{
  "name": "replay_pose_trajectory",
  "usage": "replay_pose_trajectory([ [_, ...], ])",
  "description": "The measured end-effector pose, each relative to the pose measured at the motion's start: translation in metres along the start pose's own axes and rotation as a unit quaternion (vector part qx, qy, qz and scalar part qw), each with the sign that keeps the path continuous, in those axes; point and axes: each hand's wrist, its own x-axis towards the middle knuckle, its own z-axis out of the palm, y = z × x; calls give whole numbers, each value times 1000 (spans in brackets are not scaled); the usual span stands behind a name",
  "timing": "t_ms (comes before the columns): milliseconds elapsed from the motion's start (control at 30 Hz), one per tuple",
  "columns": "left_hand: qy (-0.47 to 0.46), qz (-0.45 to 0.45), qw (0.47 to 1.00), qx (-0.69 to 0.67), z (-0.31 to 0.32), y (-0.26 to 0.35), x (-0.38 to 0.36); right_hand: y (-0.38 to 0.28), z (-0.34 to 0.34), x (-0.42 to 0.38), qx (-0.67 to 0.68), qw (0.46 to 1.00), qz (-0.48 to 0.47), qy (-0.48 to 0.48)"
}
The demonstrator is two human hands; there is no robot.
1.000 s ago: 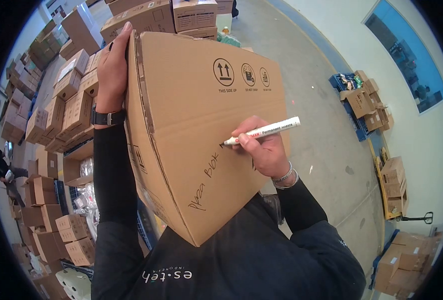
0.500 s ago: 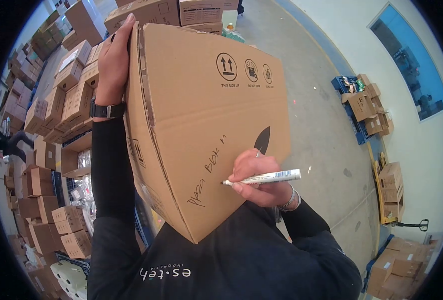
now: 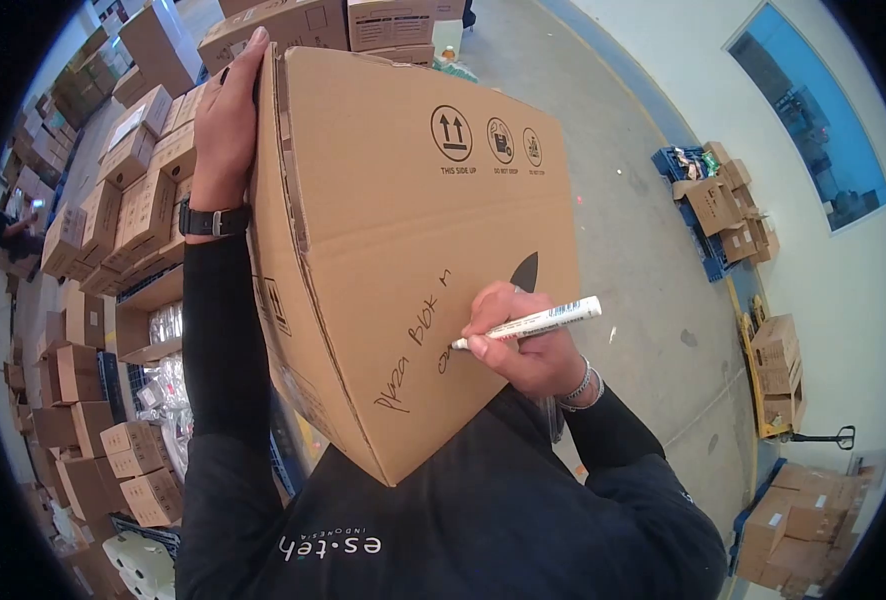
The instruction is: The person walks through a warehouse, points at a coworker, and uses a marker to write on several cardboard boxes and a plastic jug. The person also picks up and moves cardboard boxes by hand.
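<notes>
A large brown cardboard box [image 3: 363, 220] is tilted against my body, with "Plaza Blok M" handwritten in black and printed symbols near its top. My left hand [image 3: 228, 125] lies along the box's upper left side, fingers stretched up against it. My right hand [image 3: 523, 340] grips a white permanent marker [image 3: 553, 317], its tip touching the box face just below the written line, at a few fresh strokes. A black leaf-shaped print on the box is partly covered by my right hand.
Stacked cartons [image 3: 143, 215] and bagged goods [image 3: 166, 325] stand on the left. Beyond the box are more cartons [image 3: 388, 25]. At right are a blue pallet [image 3: 698, 225] with boxes, a yellow pallet jack [image 3: 763, 400] and further cartons [image 3: 798, 525]. A person [image 3: 13, 235] is at far left.
My right hand and the marker have moved slightly up and right, leaving new strokes under the first line. The person at far left has changed posture. My left hand stays on the box.
</notes>
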Motion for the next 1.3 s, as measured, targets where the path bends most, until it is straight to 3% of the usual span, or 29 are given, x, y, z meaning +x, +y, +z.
replay_pose_trajectory([
  [100,-17,25,998,49,-6,-1,-1,-1,-1,3,-1,1000,11,20],
  [167,-15,155,961,229,-7,-1,-5,0,-1,2,-7,1000,12,16],
  [200,-12,156,961,229,-5,1,-5,3,-2,1,9,1000,11,19],
  [267,-12,115,987,116,-1,5,-5,4,-2,0,26,999,10,22],
  [333,-5,90,992,90,4,13,-9,2,-4,-1,82,989,102,65],
  [467,-9,27,1000,-6,3,14,-7,5,-4,3,87,991,74,69],
  [700,-1,130,979,157,0,14,-11,14,-7,1,89,989,78,85],
  [800,8,86,992,97,3,18,-11,17,-8,2,109,985,87,101],
  [867,-8,-43,999,23,4,26,-11,20,-10,3,118,982,97,109],
  [900,-9,-43,999,24,7,21,-11,23,-16,0,100,986,85,99],
  [933,2,63,983,170,2,8,-12,24,-17,-1,81,990,74,89],
  [967,12,168,936,310,-4,0,-10,25,-19,-2,80,990,74,91],
  [1000,10,172,936,307,-12,-3,-8,25,-23,-3,98,983,82,134],
  [1067,16,164,862,479,-44,-10,-13,28,-28,-4,113,973,92,181],
  [1133,33,67,956,283,-82,-29,-11,35,-35,-10,109,945,90,294],
  [1167,25,71,957,281,-90,-32,-6,39,-40,-15,110,942,89,303],
  [1200,62,-11,990,129,-94,-33,-1,43,-46,-21,103,937,99,317],
  [1233,99,-96,990,-28,-98,-37,4,47,-48,-25,95,933,110,330],
  [1267,96,-99,990,-30,-93,-54,7,51,-51,-30,94,932,113,333],
  [1300,100,-24,995,-14,-83,-81,10,55,-52,-35,79,929,130,337],
])
